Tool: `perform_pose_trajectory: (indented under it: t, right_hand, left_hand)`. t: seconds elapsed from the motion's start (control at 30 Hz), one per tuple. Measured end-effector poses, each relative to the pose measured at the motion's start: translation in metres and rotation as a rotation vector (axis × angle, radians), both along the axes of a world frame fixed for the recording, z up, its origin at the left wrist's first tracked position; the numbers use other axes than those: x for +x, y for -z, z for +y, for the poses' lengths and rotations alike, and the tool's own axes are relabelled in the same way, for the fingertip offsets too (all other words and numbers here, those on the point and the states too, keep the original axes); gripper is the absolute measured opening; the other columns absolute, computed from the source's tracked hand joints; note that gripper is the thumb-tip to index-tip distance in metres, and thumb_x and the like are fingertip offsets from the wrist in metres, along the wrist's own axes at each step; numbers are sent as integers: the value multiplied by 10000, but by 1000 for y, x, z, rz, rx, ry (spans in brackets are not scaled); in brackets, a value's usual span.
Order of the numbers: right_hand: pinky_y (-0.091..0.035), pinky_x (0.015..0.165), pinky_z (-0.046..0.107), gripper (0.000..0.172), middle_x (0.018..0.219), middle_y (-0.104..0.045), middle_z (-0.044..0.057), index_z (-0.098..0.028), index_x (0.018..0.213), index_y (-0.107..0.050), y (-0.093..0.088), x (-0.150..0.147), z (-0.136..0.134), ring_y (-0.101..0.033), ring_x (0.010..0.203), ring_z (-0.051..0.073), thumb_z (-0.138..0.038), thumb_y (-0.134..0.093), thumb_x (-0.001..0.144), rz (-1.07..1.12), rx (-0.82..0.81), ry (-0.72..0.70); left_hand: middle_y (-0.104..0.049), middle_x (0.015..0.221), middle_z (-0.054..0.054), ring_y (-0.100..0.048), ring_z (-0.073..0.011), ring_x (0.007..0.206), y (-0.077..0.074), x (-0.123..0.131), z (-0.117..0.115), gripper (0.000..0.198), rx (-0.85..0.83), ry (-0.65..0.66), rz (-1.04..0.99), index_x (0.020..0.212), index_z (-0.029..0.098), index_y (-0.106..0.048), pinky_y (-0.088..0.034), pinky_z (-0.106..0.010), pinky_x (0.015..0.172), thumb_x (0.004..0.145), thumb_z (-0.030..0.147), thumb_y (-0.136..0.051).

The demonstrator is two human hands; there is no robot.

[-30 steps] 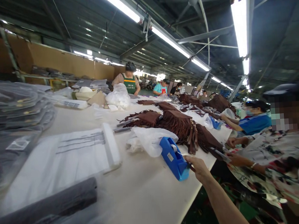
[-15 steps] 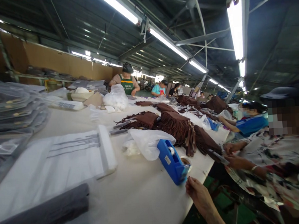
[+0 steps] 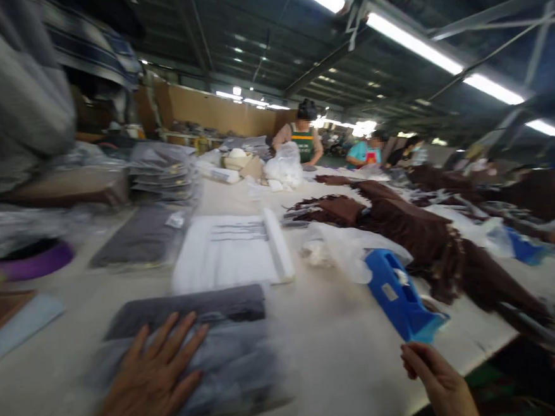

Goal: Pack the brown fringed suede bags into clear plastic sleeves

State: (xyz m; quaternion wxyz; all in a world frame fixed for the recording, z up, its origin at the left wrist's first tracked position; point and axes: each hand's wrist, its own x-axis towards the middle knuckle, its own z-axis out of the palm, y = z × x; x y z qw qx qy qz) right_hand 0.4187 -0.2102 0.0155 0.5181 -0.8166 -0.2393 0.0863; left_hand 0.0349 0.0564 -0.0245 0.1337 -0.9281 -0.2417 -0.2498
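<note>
My left hand (image 3: 147, 385) lies flat, fingers spread, on a folded grey garment (image 3: 206, 346) in a clear plastic bag at the near part of the white table (image 3: 335, 356). My right hand (image 3: 434, 377) hovers at the table's front edge, just below a blue tape dispenser (image 3: 400, 297). Its fingers are curled together in a pinch. Whatever is between them is too small and blurred to name.
A white stack of flat bags (image 3: 233, 255) lies behind the garment, and another bagged grey garment (image 3: 141, 236) to its left. Brown fringed pieces (image 3: 416, 230) and a crumpled white bag (image 3: 342, 251) spread to the right. Other people (image 3: 303, 136) work at the far end.
The view has swung left and down. My left hand now shows, flat on the grey garment. My right hand has drawn back from the tape dispenser toward the table's edge.
</note>
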Motion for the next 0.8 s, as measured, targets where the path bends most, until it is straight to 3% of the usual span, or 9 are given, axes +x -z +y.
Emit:
perform_pose_trajectory:
  t: [0.07,0.2,0.27,0.33,0.4,0.53,0.67,0.8]
  right_hand:
    - [-450,526,237,327,581,-559,-3,-204,717,-615,-22,-22,26,-524,549,149,-526,-629,660,-33,-96,-277]
    - [-404,557,219,265,623,-532,-16,-212,705,-573,-74,-77,91,-499,593,126,-434,-500,829,-108,-262,-912]
    - [-379,567,213,258,664,-543,-22,-208,732,-570,-91,-102,126,-488,619,117,-410,-467,857,-132,-327,-1105]
    - [-350,559,205,219,672,-528,-36,-204,746,-579,-97,-119,158,-459,607,100,-361,-473,857,-181,-385,-1242]
    - [-322,544,199,168,637,-494,-51,-200,725,-588,-91,-128,186,-427,579,88,-293,-501,834,-240,-441,-1325]
    - [-289,520,197,117,563,-467,-65,-192,644,-588,-64,-130,223,-414,546,84,-180,-561,757,-319,-554,-1321]
    - [-279,482,187,95,530,-484,-72,-191,624,-605,-42,-131,238,-435,511,76,-183,-620,717,-287,-640,-1301]
    - [-277,480,191,114,536,-496,-68,-187,616,-588,-31,-132,246,-460,524,84,-211,-691,658,-311,-677,-1183]
  left_hand:
    - [-481,1338,-49,-409,-283,1232,-5,-6,-2,516,94,-24,92,1324,269,-415,-36,-468,1098,859,490,-433]
    - [-466,1350,-66,-391,-281,1244,-12,-2,-4,529,124,-87,138,1327,236,-411,-37,-463,1099,868,499,-414]
    - [-462,1352,-71,-376,-278,1256,-12,0,-6,537,110,-99,120,1334,228,-402,-44,-455,1101,874,505,-402]
    - [-440,1370,-70,-350,-279,1274,-11,0,-7,557,78,-105,114,1350,231,-376,-39,-453,1105,871,514,-410]
    - [-416,1388,-71,-328,-284,1288,-11,-1,-8,575,40,-108,118,1363,233,-353,-26,-459,1108,866,512,-430]
    - [-409,1391,-81,-327,-298,1287,-12,-2,-9,592,-3,-106,110,1365,223,-353,-1,-477,1109,855,506,-457]
    - [-396,1400,-82,-319,-309,1291,-11,-2,-10,600,-43,-107,107,1362,224,-360,-13,-484,1109,841,498,-479]
    - [-391,1405,-71,-310,-301,1298,-9,0,-8,576,-64,-121,100,1365,236,-351,-46,-487,1108,849,468,-463]
